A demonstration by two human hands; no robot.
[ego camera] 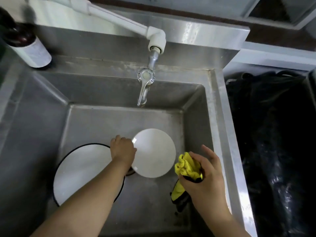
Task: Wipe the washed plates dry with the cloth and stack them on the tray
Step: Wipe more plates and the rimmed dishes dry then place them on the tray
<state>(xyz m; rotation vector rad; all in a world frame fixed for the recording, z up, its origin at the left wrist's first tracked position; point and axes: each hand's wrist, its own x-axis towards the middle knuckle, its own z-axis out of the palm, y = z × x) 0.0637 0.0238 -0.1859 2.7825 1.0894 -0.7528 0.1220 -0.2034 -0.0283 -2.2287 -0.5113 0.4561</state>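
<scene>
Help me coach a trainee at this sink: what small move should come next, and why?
Probably bring the yellow cloth, bunched in the right hand, across onto the plain white plate. The left hand already grips that plate's left rim, and the cloth sits just off its right edge, not touching it.

Two plates (153, 153) in sink (196, 103), tap (145, 86) behind, bottle (29, 47) far left

A dull, scuffed stainless-steel sink (220, 106) is seen beneath a polished chrome tap (145, 86) and a matt white plastic pipe (119, 17), while two glossy, smooth white plates (155, 153) and a nubbly yellow cloth (187, 165) are shown within.
</scene>
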